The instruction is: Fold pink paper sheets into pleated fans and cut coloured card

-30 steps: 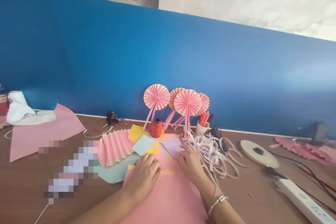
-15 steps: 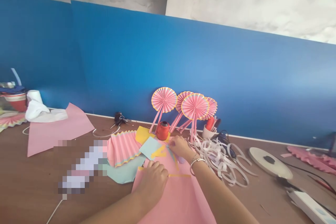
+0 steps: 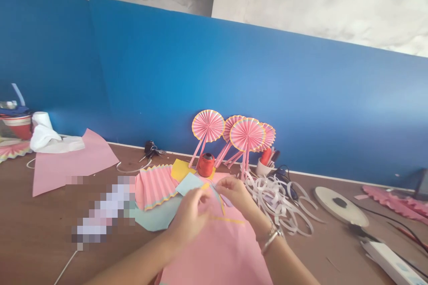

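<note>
A pink paper sheet (image 3: 227, 249) with a thin yellow strip across it lies in front of me. My right hand (image 3: 236, 193) is over its far part, thumb and fingers pinched at the upper end of a narrow blue-and-yellow paper strip (image 3: 221, 205). My left hand (image 3: 190, 213) is above the sheet's left side with bent fingers; motion blurs the fingertips, so I cannot tell whether they hold anything. Beside it are a light blue paper piece (image 3: 189, 183), a pleated pink paper (image 3: 155, 189) and a pale green paper (image 3: 155, 216).
Round pink paper fans (image 3: 207, 125) stand behind a red thread spool (image 3: 206, 165). Curled white strips (image 3: 274, 200) are heaped at right, near a round pale disc (image 3: 341, 207) and a white power strip (image 3: 393, 260). Keys (image 3: 151, 149) and pink paper (image 3: 72, 164) are at left.
My left hand has lifted off the pink sheet and moved towards my right hand, its fingers bending. My right hand has turned slightly, still at the narrow strip.
</note>
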A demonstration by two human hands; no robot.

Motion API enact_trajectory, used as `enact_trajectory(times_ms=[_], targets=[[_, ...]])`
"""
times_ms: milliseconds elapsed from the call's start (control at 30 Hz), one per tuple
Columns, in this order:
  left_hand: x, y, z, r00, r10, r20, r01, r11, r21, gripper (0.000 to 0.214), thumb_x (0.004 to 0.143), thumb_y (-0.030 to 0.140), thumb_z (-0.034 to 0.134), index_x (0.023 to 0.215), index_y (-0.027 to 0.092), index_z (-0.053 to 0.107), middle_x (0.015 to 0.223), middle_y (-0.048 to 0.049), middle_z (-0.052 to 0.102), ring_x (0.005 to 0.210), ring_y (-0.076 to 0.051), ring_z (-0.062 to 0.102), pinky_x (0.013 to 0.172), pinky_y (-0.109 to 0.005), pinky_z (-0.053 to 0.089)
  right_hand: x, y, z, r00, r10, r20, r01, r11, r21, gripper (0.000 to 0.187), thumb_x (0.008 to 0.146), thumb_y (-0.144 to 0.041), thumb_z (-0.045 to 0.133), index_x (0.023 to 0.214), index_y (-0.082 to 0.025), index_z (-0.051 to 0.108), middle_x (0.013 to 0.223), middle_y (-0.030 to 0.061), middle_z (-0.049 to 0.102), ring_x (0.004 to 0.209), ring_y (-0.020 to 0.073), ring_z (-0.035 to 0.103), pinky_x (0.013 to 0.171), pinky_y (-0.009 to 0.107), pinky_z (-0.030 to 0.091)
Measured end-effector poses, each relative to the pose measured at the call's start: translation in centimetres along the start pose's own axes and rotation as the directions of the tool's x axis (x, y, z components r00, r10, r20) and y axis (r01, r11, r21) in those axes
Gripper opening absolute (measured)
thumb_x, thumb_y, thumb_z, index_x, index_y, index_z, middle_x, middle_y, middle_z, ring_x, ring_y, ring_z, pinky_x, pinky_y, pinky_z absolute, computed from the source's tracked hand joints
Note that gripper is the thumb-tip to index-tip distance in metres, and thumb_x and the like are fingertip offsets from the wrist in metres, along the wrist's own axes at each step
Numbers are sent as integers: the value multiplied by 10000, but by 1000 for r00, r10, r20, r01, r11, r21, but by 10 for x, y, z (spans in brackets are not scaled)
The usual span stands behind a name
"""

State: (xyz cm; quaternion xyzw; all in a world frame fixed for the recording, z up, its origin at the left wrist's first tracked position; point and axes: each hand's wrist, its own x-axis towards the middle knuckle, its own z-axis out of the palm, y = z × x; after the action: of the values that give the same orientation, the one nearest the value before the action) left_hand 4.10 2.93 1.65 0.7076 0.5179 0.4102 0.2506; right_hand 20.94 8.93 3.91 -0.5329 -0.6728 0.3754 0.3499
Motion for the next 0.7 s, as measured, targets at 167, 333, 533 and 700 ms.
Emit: enact_trajectory(times_ms=[167,333,533,700], targets=[[16,10,-23,998,-51,-38,50,998,-29,132,758,344,581,762,213,594,882,-37,606,934,-219,546,832,-344,428,-23,-18,9,996,-34,89,29,998,55,104,709,-239,583,689,-165,653,684,3,642,675,133,558,657,246,421],[19,7,-39,997,-71,9,71,997,21,161,758,306,535,648,205,596,831,-22,604,881,-205,564,808,-318,430,-28,-20,19,995,-27,96,20,997,75,143,721,-272,585,706,-163,677,716,9,656,687,137,554,664,254,412],[7,-22,-60,965,-242,101,226,963,145,205,743,314,514,610,197,617,816,-16,614,837,-210,589,758,-308,444,-33,-3,48,998,23,55,-25,999,37,134,728,-225,549,760,-170,666,735,29,659,683,155,564,626,257,406],[-8,-43,-55,985,-174,2,164,927,336,166,746,245,518,604,211,597,785,-32,613,908,-237,567,793,-337,427,-35,8,69,999,-42,7,42,965,-260,177,724,-163,506,833,-199,640,701,12,629,697,160,551,636,255,364]])
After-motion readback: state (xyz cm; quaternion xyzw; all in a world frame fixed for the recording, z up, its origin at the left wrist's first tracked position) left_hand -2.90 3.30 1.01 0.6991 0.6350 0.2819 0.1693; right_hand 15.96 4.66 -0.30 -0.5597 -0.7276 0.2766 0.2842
